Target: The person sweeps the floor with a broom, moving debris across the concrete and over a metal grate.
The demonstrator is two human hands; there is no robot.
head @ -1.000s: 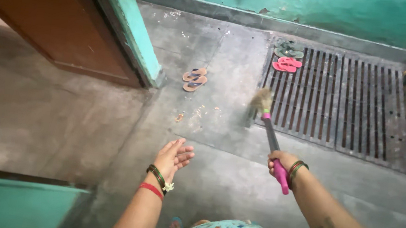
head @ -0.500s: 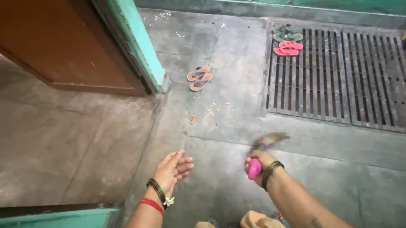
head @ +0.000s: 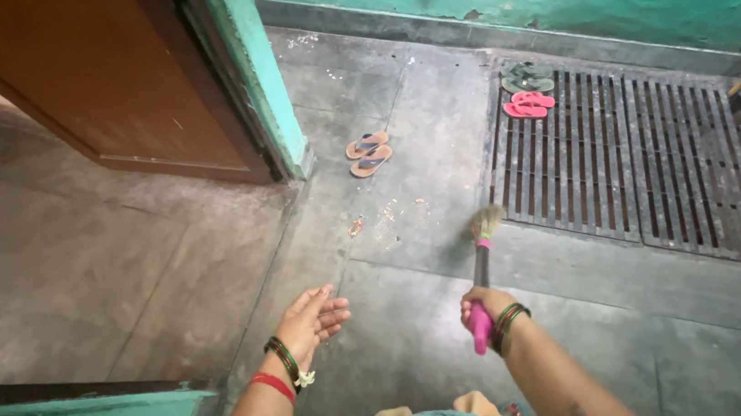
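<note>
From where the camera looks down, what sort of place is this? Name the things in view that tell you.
Probably the entrance area of a home: a brown door in a teal frame, pairs of sandals left on the grey stone floor, and a metal drain grate. The right hand holds a broom.

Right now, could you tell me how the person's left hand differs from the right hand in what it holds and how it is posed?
The right hand is closed around the pink handle of a small broom, while the left hand holds nothing. The left hand is open, palm up with fingers loosely curled; the right hand is a fist, held farther forward. The left wrist carries a red band besides dark bangles; the right shows only bangles. Both hang above the grey floor.
</note>
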